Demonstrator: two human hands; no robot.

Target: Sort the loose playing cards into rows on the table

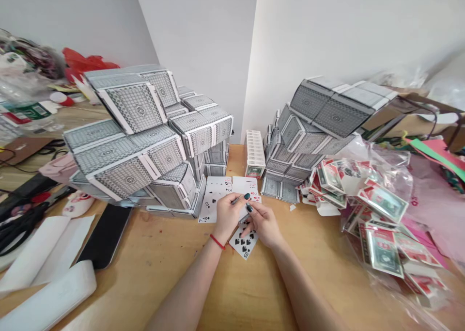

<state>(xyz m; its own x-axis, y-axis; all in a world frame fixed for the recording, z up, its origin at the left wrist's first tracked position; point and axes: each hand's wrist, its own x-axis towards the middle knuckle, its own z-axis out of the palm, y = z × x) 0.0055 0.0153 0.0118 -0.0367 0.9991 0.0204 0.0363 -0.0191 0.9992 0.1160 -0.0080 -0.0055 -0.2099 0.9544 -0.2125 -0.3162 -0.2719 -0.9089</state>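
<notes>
At ten o'clock we see grey, lattice-patterned playing-card blocks (141,112); at six, a black-on-white ten of spades (245,244) and a red bracelet (218,242).

Playing cards are spread face up on a wooden tabletop (250,297). A loose group of black-suited cards (211,202), white and overlapping, is laid out at the left, an ace and a 2 among the marks that can be read. Just beside it, a group of cards with red pips (247,184) is set, partly covered. Nearer the viewer, a card marked 10 (243,246) is turned askew, its corner pointed forward. Above it, a pale grey piece (243,213) is held, mostly hidden.
</notes>
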